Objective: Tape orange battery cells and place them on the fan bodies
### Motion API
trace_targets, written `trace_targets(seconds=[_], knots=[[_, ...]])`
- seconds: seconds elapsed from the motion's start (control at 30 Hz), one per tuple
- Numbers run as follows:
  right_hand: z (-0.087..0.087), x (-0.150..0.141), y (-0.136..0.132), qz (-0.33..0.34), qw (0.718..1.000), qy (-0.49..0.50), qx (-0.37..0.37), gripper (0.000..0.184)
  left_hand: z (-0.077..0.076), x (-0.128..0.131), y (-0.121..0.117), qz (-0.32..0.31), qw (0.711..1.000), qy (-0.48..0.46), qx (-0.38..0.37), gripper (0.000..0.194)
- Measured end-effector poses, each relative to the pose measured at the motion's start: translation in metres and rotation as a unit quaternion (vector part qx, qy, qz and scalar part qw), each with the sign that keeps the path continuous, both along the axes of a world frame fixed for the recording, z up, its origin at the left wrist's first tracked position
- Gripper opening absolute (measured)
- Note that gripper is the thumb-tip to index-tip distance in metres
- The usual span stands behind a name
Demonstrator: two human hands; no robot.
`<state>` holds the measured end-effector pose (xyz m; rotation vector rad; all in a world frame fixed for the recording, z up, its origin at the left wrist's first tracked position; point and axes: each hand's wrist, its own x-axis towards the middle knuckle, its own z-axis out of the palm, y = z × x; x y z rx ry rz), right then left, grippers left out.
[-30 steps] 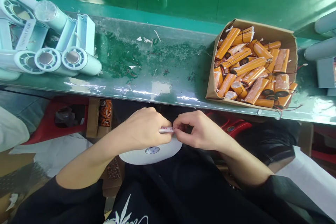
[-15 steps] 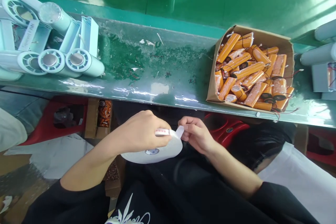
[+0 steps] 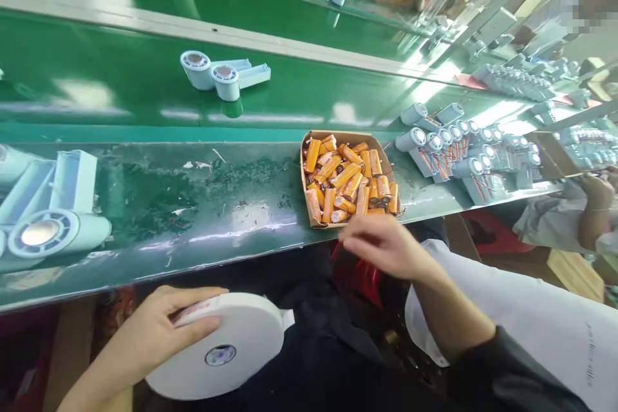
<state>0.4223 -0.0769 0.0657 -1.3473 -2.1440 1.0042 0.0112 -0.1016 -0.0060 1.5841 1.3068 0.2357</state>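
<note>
My left hand point(image 3: 159, 331) grips a large white roll of tape point(image 3: 251, 341) by its upper rim, thumb on the flat face and fingers over the edge. A round label point(image 3: 221, 355) marks the roll's centre, and a short loose tape end point(image 3: 288, 320) sticks out at its right. Slightly blurred, my right hand point(image 3: 379, 243) is at the near edge of a cardboard box point(image 3: 307, 209), its thumb and fingers a little apart with nothing visible between them. Orange-wrapped battery packs point(image 3: 345, 175) with thin wires fill the box in a loose heap.
Pale blue fan housings point(image 3: 58, 232) stand at the bench's left. Two more housings point(image 3: 225, 80) sit farther back, and rows of them point(image 3: 458, 141) line the right. White scraps point(image 3: 197, 165) lie on the green bench point(image 3: 241, 199). A co-worker's hand point(image 3: 596, 190) shows at far right.
My right hand has let go of the tape end and moved right to the box. My left hand has lowered the roll to the left. The view has swung to the right.
</note>
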Motion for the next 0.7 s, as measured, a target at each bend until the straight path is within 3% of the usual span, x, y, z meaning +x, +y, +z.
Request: trace_targets(seconds=[0.1, 0.2, 0.27, 0.4, 0.5, 0.6, 0.7], knots=[[0.019, -0.011, 0.054, 0.023, 0.975, -0.146, 0.166, 0.027, 0.023, 0.026, 0.017, -0.043, 0.997, -0.036, -0.044, 0.039], [0.011, -0.027, 0.086, 0.081, 0.942, -0.271, 0.18, 0.031, 0.031, 0.04, 0.022, -0.049, 0.995, -0.066, -0.064, 0.039], [0.004, -0.03, 0.092, 0.095, 0.942, -0.273, 0.168, 0.024, 0.026, 0.043, 0.018, -0.053, 0.992, -0.08, -0.08, 0.039], [0.003, -0.015, 0.078, 0.09, 0.98, -0.15, 0.097, 0.007, 0.012, 0.041, 0.005, -0.052, 0.984, -0.123, -0.122, 0.042], [0.011, -0.002, 0.062, -0.01, 0.996, -0.042, 0.077, 0.009, 0.008, 0.041, 0.004, -0.035, 0.979, -0.143, -0.14, 0.044], [0.016, -0.004, 0.044, -0.103, 0.965, 0.19, 0.15, 0.021, 0.012, 0.046, 0.01, -0.038, 0.977, -0.144, -0.151, 0.043], [0.009, -0.025, 0.022, -0.075, 0.929, 0.338, 0.131, 0.024, 0.019, 0.055, 0.016, -0.054, 0.975, -0.143, -0.159, 0.04]])
